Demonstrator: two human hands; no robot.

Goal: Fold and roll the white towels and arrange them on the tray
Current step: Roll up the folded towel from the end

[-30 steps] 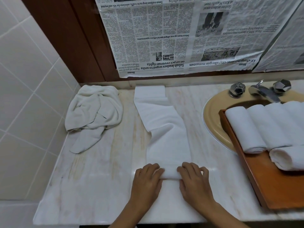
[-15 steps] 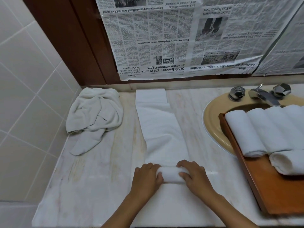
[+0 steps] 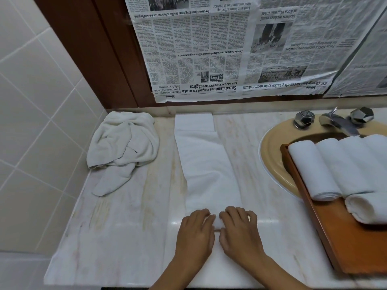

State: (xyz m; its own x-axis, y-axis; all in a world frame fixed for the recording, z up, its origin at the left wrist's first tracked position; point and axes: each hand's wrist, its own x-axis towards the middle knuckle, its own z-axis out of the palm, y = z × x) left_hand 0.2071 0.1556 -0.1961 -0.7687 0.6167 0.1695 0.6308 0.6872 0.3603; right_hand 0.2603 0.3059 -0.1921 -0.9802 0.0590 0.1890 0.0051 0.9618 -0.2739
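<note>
In the head view, the folded white towel (image 3: 209, 174) lay as a long strip on the marble counter (image 3: 125, 227), its near end rolled up. The left hand (image 3: 195, 235) and right hand (image 3: 240, 235) curled their fingers over that roll. Half a second before they had gripped its two ends; now they had closed in side by side, hiding most of it. The rolled towels (image 3: 314, 170) stayed on the wooden tray (image 3: 345, 248) over the sink (image 3: 270, 155), and the crumpled towel (image 3: 123, 149) stayed at the left.

There are five rolled towels (image 3: 314, 170), one part-rolled towel (image 3: 207, 164), one crumpled towel (image 3: 123, 141), one tray (image 3: 356, 248).
</note>
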